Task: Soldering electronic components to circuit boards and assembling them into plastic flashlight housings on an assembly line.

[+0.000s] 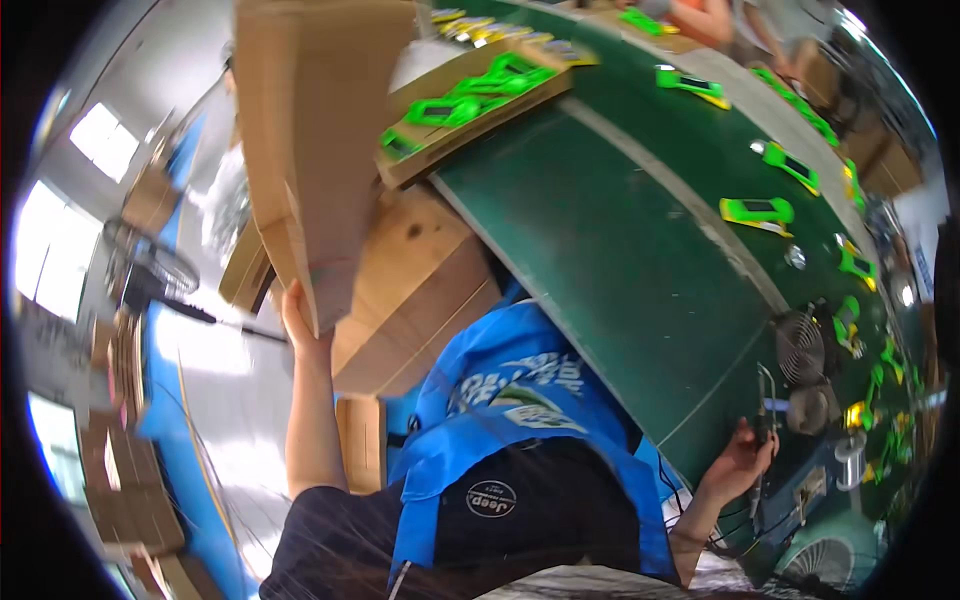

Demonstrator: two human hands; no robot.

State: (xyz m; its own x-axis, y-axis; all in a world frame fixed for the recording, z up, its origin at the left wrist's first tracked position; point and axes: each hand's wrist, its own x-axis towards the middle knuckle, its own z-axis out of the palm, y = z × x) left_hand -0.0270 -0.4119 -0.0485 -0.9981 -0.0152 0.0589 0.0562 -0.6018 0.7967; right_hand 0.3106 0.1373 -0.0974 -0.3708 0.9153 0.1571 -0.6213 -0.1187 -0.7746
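My left hand [303, 318] is closed on the lower edge of a large open cardboard box [325, 120], which is raised on end and slightly blurred. Behind it stands a brown carton [420, 280] beside the green workbench [560, 220]. At the bench's right end my right hand [738, 462] has its fingers curled round the dark grip of a thin tool that looks like a soldering iron [766, 410]. Its metal end points away from me. Close by are a blue bench unit [800, 492] and a spool of silvery wire [850, 460].
A cardboard tray [480, 125] of bright green devices sits at the bench's far left edge. More green-and-yellow devices [758, 212] lie along the bench. Small fans [800, 345] stand at the right. Other people [705, 20] work across the bench. A black fan [150, 270] stands left.
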